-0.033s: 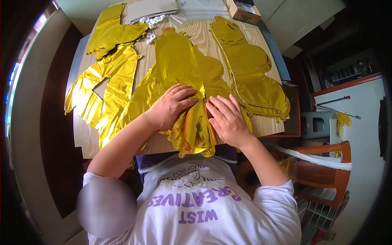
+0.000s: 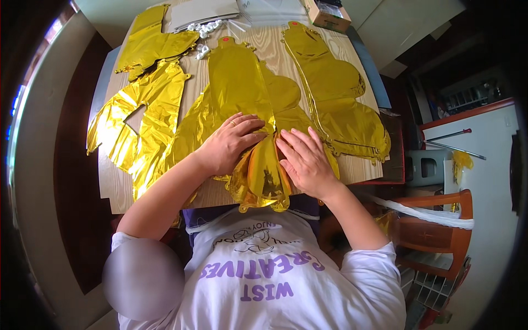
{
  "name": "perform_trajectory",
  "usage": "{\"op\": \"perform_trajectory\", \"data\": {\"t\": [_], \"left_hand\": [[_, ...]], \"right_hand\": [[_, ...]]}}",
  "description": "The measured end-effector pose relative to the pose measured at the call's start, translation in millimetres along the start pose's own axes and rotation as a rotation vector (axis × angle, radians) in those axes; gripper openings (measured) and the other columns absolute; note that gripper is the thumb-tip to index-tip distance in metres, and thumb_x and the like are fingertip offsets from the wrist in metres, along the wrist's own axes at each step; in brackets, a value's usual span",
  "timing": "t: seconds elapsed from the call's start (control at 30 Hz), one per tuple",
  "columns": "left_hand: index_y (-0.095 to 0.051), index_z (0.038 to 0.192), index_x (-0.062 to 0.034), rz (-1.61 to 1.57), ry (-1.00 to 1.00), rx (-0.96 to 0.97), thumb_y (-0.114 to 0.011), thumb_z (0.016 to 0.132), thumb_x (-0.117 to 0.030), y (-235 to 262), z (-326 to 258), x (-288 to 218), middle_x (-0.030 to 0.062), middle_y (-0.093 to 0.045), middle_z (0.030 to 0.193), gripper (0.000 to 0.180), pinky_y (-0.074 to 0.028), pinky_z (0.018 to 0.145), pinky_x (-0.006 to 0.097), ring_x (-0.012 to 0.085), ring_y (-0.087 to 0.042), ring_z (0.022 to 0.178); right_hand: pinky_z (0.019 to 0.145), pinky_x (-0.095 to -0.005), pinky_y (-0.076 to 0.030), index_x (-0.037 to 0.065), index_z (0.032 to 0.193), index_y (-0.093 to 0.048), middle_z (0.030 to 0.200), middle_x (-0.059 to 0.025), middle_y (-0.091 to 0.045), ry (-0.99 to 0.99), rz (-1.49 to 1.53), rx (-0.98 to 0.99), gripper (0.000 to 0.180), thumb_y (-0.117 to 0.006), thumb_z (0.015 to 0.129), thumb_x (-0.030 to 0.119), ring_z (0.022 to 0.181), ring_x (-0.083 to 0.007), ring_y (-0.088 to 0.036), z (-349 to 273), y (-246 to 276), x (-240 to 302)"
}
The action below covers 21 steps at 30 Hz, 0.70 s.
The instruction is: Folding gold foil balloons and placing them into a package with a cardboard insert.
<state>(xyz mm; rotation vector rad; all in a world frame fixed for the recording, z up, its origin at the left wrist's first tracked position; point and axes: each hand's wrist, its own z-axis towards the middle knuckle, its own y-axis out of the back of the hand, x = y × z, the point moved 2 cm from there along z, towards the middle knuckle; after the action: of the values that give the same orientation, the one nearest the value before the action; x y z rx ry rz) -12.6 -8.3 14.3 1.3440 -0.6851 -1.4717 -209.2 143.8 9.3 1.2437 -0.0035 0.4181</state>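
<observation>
Folded gold foil point(image 2: 268, 170) has shifted slightly between the hands point(image 2: 232, 142) point(image 2: 308, 164), which rest flat, unclenched, on it.

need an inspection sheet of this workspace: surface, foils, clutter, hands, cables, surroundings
surface: table wood-grained, largely covered by foil
job's things: middle foil, left foil and right foil, all gold; left foil crinkled; near foil bulges between the hands
clutter: white bits, grey sheets and box toward the far side
hands: left hand and right hand both on foil; whether either pinches it, cannot tell
cables: nothing seen
surroundings: wooden chair at right, white strip across it
</observation>
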Motion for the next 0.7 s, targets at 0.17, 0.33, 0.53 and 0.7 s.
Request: {"op": "perform_trajectory", "data": {"t": [0.17, 0.33, 0.53, 0.7], "left_hand": [[-0.058, 0.140, -0.0064, -0.040, -0.006, -0.008, -0.067, 0.072, -0.011, -3, 4, -4, 0.0192, -0.050, 0.147, 0.069, -0.029, 0.120, 0.052, 0.0375, -0.042, 0.143], [-0.057, 0.142, -0.0069, -0.036, -0.003, 0.006, -0.069, 0.070, -0.013, -4, 5, -4, 0.0191, -0.049, 0.148, 0.074, -0.029, 0.120, 0.053, 0.0375, -0.041, 0.144], [-0.056, 0.142, -0.0071, -0.037, -0.019, 0.032, -0.070, 0.074, -0.020, -4, 4, -1, 0.0186, -0.049, 0.149, 0.071, -0.028, 0.121, 0.053, 0.0376, -0.041, 0.144], [-0.056, 0.143, -0.0072, -0.004, -0.010, 0.041, -0.071, 0.076, -0.024, -6, 4, 0, 0.0178, -0.048, 0.149, 0.071, -0.028, 0.121, 0.053, 0.0374, -0.040, 0.144]], "right_hand": [[0.122, -0.0563, -0.022, 0.003, 0.139, -0.057, 0.148, -0.0156, -0.051, 0.006, -0.054, 0.059, 0.050, -0.064, 0.097, 0.029, 0.139, -0.0336, -0.044, -3, -3, -3], [0.122, -0.0558, -0.022, 0.004, 0.142, -0.055, 0.150, -0.0160, -0.048, -0.018, -0.073, 0.101, 0.052, -0.065, 0.096, 0.026, 0.141, -0.0339, -0.043, -4, 2, -2], [0.122, -0.0559, -0.022, 0.004, 0.143, -0.054, 0.151, -0.0163, -0.047, -0.020, -0.073, 0.115, 0.053, -0.065, 0.096, 0.026, 0.140, -0.0346, -0.043, -3, 4, -1], [0.122, -0.0551, -0.023, 0.006, 0.142, -0.055, 0.150, -0.0156, -0.048, -0.046, 0.037, 0.095, 0.048, -0.062, 0.099, 0.025, 0.138, -0.0330, -0.045, -2, 10, -4]]}}
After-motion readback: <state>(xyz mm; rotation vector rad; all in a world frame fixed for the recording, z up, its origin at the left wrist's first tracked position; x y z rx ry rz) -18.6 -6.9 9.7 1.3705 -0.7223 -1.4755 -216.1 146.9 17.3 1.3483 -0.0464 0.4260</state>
